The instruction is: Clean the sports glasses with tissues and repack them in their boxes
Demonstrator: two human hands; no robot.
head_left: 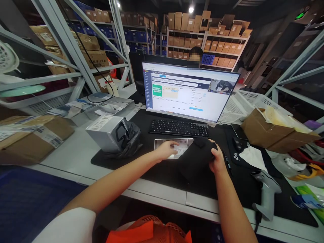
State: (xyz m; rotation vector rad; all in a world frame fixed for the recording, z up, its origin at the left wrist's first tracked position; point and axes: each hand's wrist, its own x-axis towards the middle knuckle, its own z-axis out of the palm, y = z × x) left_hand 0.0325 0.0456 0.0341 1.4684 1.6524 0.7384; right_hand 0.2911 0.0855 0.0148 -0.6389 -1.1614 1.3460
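Observation:
In the head view, my left hand point(167, 150) reaches over a shallow whitish box point(186, 144) on the black desk mat. Its fingers are apart, and the fingertips lie over the inside of the box; whether they touch it I cannot tell. My right hand point(217, 159) is closed on the right edge of a black, soft-looking pouch point(196, 160). The pouch tilts over the mat and covers the right end of the box. Just behind both stands a black keyboard point(177, 127).
A grey box point(107, 133) with black plastic wrap stands left of my hands. A monitor point(187, 91) rises behind the keyboard. To the right lie a pen point(227, 162), a mouse point(237, 144), a tissue point(252, 157) and a barcode scanner point(268, 192). A person point(194, 57) shows beyond the monitor.

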